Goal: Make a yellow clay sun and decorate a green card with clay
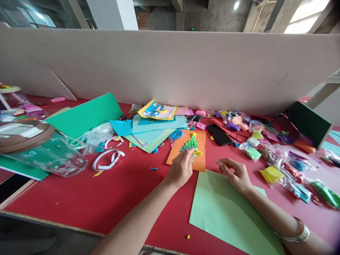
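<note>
orange card (pixel 201 141) lies on the red table (pixel 119 202), bearing a green tree (pixel 190 143) of small pieces with a yellow star (pixel 194 134) at its tip. taking the left fingertips as the centre of the clock, the tree sits just beyond them at twelve, its long axis running roughly from half past twelve to half past six, while the card itself stretches away from the person, about twelve to six. a yellow piece (pixel 199 153) is right at those fingertips, on the three o'clock side, over the lower part of the card; partly covered, it does not show its own long axis. the left hand (pixel 182 170) is clearly the nearer one, fingers bent and drawn together at the yellow piece, though i cannot tell whether they pinch it or only press against it. the right hand (pixel 236 173) hangs off at four o'clock, apart from the card and over the pale green sheet (pixel 215 209), fingers loosely curled; whether something tiny sits between its thumb and forefinger, i cannot tell. a black phone (pixel 219 134) lies near the card, toward two o'clock.
</note>
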Available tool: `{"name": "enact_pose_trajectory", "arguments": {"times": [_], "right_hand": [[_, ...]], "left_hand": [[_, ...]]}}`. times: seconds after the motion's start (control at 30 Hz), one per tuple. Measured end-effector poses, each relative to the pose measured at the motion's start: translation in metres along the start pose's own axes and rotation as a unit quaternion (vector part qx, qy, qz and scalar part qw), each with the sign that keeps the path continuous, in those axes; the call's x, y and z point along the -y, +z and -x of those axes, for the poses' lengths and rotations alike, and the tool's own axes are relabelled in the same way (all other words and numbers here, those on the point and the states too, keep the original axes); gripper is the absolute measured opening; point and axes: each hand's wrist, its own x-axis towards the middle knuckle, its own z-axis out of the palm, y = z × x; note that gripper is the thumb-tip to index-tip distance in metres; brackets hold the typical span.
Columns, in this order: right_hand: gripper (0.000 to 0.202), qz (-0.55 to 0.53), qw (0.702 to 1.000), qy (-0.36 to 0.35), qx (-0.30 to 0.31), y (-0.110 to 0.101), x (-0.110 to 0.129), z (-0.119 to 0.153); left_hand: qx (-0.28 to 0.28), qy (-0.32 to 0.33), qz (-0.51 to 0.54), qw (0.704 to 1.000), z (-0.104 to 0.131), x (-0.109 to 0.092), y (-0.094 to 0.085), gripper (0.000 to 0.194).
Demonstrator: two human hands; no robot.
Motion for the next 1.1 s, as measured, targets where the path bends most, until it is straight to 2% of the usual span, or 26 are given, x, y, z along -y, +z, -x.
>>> {"name": "enact_pose_trajectory", "arguments": {"times": [0.07,0.13,0.17,0.23,0.33,0.4,0.47,0.6,0.77,0.83,0.97,1.03,1.1], "right_hand": [[0.029,0.089,0.992,-0.039,-0.077,-0.003,-0.003,-0.003],[0.027,0.189,0.968,-0.069,-0.147,-0.008,-0.007,-0.009],[0.031,0.251,0.949,-0.069,-0.175,-0.011,-0.011,-0.014],[0.046,0.362,0.908,-0.006,-0.211,-0.020,-0.022,-0.022],[0.067,0.434,0.866,0.125,-0.217,-0.038,-0.042,-0.031],[0.071,0.432,0.861,0.195,-0.187,-0.049,-0.053,-0.035],[0.068,0.426,0.864,0.216,-0.158,-0.056,-0.059,-0.036],[0.059,0.416,0.886,0.151,-0.139,-0.055,-0.057,-0.037],[0.049,0.380,0.919,-0.003,-0.101,-0.043,-0.046,-0.033],[0.050,0.410,0.906,-0.025,-0.096,-0.042,-0.045,-0.032],[0.058,0.464,0.874,-0.013,-0.146,-0.048,-0.050,-0.031],[0.060,0.463,0.870,-0.023,-0.169,-0.051,-0.051,-0.030],[0.052,0.454,0.868,-0.018,-0.201,-0.052,-0.048,-0.027]], "left_hand": [[0.001,-0.030,0.006,1.000,-0.003,0.007,-0.004,0.036],[0.014,-0.052,0.020,0.998,-0.006,0.011,-0.008,0.035],[0.025,-0.059,0.030,0.997,-0.006,0.012,-0.010,0.032],[0.048,-0.063,0.045,0.996,-0.007,0.012,-0.012,0.025],[0.050,-0.053,0.031,0.997,-0.007,0.009,-0.011,0.021],[0.037,-0.049,0.021,0.998,-0.007,0.007,-0.009,0.020],[0.034,-0.052,0.025,0.998,-0.007,0.006,-0.006,0.022],[0.045,-0.060,0.034,0.997,-0.007,0.008,-0.005,0.033],[0.038,-0.052,0.045,0.997,-0.007,0.008,-0.007,0.027],[0.040,-0.046,0.042,0.997,-0.007,0.005,-0.008,0.028],[0.037,-0.030,0.028,0.998,-0.008,-0.002,-0.007,0.029],[0.049,-0.026,0.032,0.998,-0.008,-0.004,-0.006,0.024],[0.058,-0.015,0.031,0.998,-0.006,-0.003,-0.004,0.021]]}}
